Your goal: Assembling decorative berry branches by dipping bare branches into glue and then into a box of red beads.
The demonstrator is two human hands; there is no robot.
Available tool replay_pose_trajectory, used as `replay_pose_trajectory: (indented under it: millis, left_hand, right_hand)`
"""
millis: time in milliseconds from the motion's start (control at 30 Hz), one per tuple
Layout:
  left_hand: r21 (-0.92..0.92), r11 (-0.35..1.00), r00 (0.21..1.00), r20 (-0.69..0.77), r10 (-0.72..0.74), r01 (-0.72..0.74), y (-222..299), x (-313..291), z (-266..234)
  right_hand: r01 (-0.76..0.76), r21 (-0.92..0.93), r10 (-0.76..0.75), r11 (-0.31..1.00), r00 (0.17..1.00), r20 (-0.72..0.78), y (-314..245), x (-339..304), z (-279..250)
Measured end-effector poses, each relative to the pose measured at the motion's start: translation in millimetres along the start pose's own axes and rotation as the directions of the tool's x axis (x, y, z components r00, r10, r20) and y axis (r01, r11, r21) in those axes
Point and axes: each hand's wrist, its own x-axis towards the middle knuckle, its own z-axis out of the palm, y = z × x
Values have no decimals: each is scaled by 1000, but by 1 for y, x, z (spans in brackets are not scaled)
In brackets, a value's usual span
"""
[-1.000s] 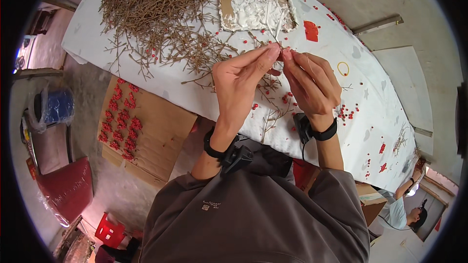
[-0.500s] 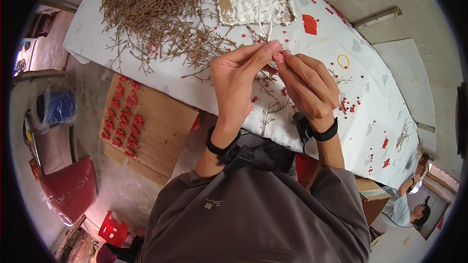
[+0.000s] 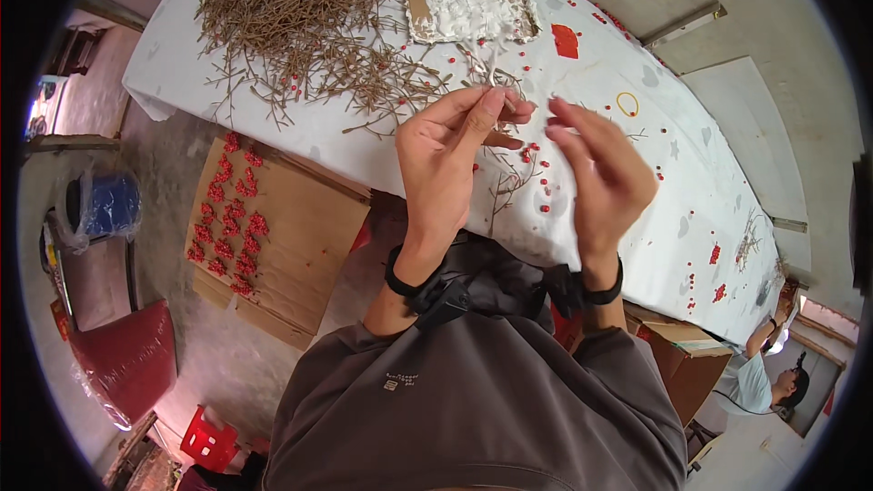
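My left hand [image 3: 447,150] is pinched, thumb against forefinger, on a thin twig with white-coated tips [image 3: 492,65] that point away from me. Its lower fingers are partly curled. To the right, my right hand [image 3: 602,173] is raised over the table, apart from the left. Its fingers are bent and somewhat blurred, with a gap at the tips and nothing visible between them. Loose red berries [image 3: 545,209] lie on the white cloth between the hands. Just past the left hand is a cardboard tray [image 3: 418,9] smeared with white paste [image 3: 473,9].
A big heap of brown twigs [image 3: 291,0] covers the table's far left. A red scrap [image 3: 565,41] and yellow rubber band [image 3: 627,105] lie at right. Berry clusters [image 3: 245,263] rest on cardboard [image 3: 309,245] below left. Another person [image 3: 755,382] is at far right.
My right hand has left the left hand's fingertips and moved right and toward me. My left hand has stayed nearly in place, still pinching the twig.
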Motion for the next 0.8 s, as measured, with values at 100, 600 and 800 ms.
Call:
replay_pose_trajectory:
  millis: [100,600,800]
  left_hand:
    - [45,999,997,68,-22,19,10,-14,5]
    - [84,996,984,176,-36,21,15,-45,1]
    - [-222,934,937,275,-216,281,1,-41,-7]
  right_hand:
    - [-493,325,508,807,860,46,-11,2,-15]
    - [-709,620,432,335,700,568,-11,0,-16]
    - [-748,611,433,260,656,618,-8,0,-19]
